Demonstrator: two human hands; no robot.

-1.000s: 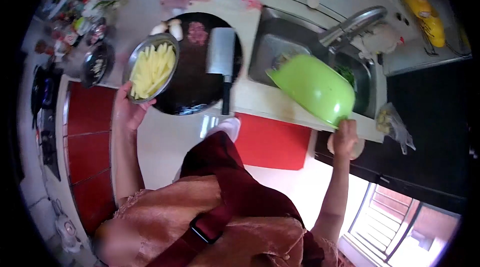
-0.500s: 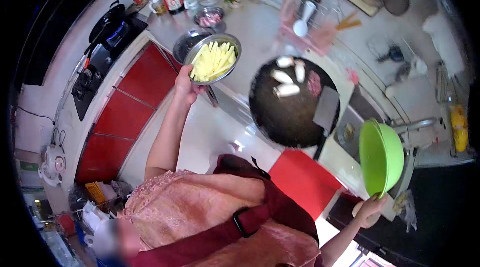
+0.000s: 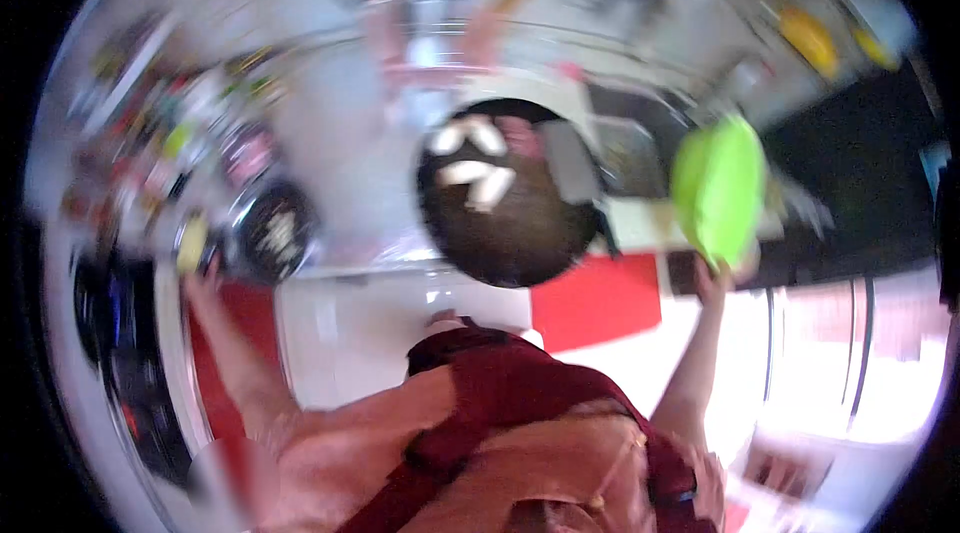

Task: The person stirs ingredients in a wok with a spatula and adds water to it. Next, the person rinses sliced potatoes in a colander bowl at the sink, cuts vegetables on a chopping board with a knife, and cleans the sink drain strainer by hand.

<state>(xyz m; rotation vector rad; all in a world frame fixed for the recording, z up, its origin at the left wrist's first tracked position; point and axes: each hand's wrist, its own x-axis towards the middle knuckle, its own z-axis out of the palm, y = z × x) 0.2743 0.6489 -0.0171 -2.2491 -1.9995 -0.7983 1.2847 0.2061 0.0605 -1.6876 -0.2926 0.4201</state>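
My left hand [image 3: 203,276], smeared by motion, is at the near rim of a metal bowl of pale yellow potato strips [image 3: 192,245] on the left of the counter. My right hand [image 3: 713,278] grips the rim of a bright green basin [image 3: 718,191], tilted on its side in the air at the right. Between the hands lies a round dark chopping board [image 3: 500,233]. On it are several white pieces [image 3: 475,173] I cannot name, some minced meat [image 3: 518,137] and a cleaver [image 3: 572,165].
Beside the potato bowl stands a dark bowl [image 3: 273,231] with pale bits in it, and behind it a bowl of pinkish meat [image 3: 247,153]. Bottles and jars crowd the left corner. The sink [image 3: 625,148] is right of the board; a stove [image 3: 130,363] is far left.
My view has swung to the right. My left hand has carried the potato bowl left, past the dark bowl. The green basin has turned, its underside showing more, still in my right hand.
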